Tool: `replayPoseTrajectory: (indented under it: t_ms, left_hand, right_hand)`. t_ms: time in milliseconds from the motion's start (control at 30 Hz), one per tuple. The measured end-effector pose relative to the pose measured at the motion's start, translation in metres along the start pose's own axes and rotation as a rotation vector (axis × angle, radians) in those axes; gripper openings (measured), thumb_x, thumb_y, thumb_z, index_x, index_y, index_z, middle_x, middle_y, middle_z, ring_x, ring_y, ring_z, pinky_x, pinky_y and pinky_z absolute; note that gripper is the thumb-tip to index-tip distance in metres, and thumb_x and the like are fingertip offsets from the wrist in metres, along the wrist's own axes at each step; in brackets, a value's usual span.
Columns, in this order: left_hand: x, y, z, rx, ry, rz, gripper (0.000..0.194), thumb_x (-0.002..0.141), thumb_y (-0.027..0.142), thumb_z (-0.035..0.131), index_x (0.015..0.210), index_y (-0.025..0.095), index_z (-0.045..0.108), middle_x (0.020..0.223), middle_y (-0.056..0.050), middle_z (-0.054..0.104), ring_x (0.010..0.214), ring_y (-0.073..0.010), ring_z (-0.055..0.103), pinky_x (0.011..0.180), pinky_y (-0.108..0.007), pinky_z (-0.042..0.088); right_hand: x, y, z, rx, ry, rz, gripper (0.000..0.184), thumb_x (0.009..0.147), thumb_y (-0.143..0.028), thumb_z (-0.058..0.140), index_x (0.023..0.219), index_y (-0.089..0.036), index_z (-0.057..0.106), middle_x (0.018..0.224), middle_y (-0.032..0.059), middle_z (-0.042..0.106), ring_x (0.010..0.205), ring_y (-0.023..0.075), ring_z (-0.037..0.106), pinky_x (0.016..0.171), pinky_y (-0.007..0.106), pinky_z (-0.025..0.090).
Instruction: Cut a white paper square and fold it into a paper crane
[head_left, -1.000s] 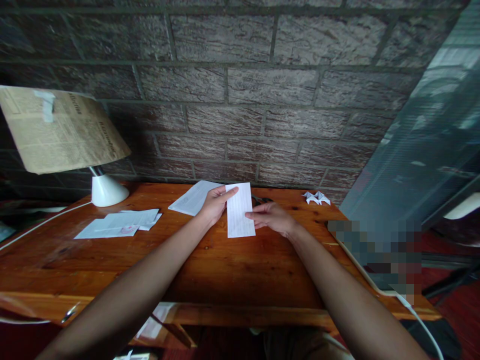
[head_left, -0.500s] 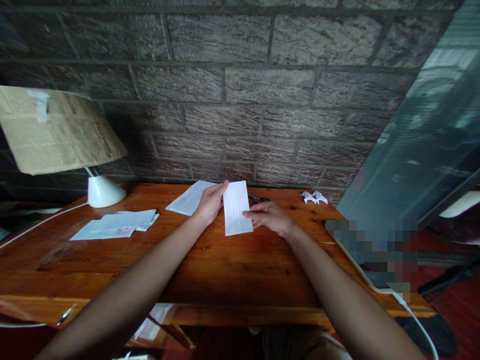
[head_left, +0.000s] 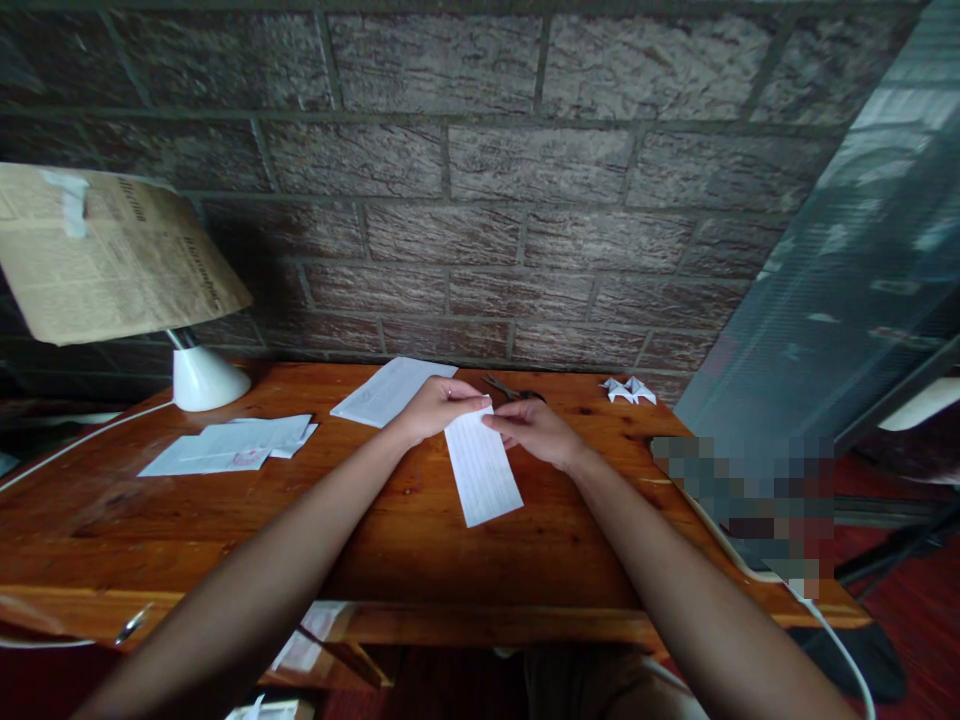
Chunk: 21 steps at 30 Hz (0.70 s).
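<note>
Evidently, the left hand (head_left: pixel 435 408) and right hand (head_left: pixel 546 436) are close together, both pinching the paper slip (head_left: pixel 484 470) by its far end over the wooden desk (head_left: pixel 390 545); such handling seems to call for light fingertips.

Bare varnished orange-brown wooden tabletop (head_left: pixel 375 530) runs open along the front edge, giving a hand a low passage toward the left or right. On the left, flat overlapping white paper sheets (head_left: pixel 232 445) lie low, with a white cone-based lamp with a newsprint shade (head_left: pixel 202 380) standing behind them. Toward the back, a flat white paper stack (head_left: pixel 390 390) and dark metal scissors (head_left: pixel 514 390) lie before the grey-brown brick wall (head_left: pixel 450 240), which blocks reach beyond. Small white folded-paper shapes (head_left: pixel 628 390) sit at the back right.
</note>
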<state>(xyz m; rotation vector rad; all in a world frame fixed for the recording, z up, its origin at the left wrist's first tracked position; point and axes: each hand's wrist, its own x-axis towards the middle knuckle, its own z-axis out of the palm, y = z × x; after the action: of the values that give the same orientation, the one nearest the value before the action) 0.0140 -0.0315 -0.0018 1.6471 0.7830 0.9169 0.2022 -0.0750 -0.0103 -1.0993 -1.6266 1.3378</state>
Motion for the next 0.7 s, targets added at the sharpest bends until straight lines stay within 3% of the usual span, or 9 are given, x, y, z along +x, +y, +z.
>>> replayPoseTrajectory:
  t_ms: [267, 467, 700]
  left_hand:
    - [0.004, -0.003, -0.017, 0.008, 0.236, 0.084, 0.025, 0.064, 0.039, 0.081, 0.07, 0.015, 0.076, 0.064, -0.005, 0.071, 0.05, -0.014, 0.057, 0.047, -0.024, 0.04]
    - [0.006, -0.008, -0.029, 0.076, 0.248, 0.096, 0.03, 0.064, 0.043, 0.08, 0.071, 0.015, 0.076, 0.065, -0.006, 0.071, 0.051, -0.0151, 0.058, 0.047, -0.024, 0.041]
    - [0.011, -0.015, -0.038, 0.003, 0.334, 0.021, 0.039, 0.055, 0.047, 0.085, 0.072, 0.014, 0.076, 0.067, -0.007, 0.073, 0.052, -0.0154, 0.06, 0.049, -0.025, 0.045]
  right_hand:
    - [-0.003, 0.003, -0.001, -0.015, -0.123, 0.159, 0.041, 0.065, -0.05, 0.078, 0.081, -0.013, 0.074, 0.07, 0.0032, 0.071, 0.059, 0.0096, 0.061, 0.059, 0.022, 0.05]
    - [-0.006, 0.001, -0.003, -0.046, -0.192, 0.181, 0.033, 0.067, -0.041, 0.079, 0.079, -0.012, 0.073, 0.066, 0.0025, 0.069, 0.057, 0.0083, 0.061, 0.048, 0.016, 0.042]
    - [-0.009, -0.003, -0.004, 0.082, -0.262, 0.273, 0.033, 0.064, -0.036, 0.082, 0.082, -0.01, 0.071, 0.078, 0.0083, 0.074, 0.065, 0.0121, 0.068, 0.059, 0.02, 0.053]
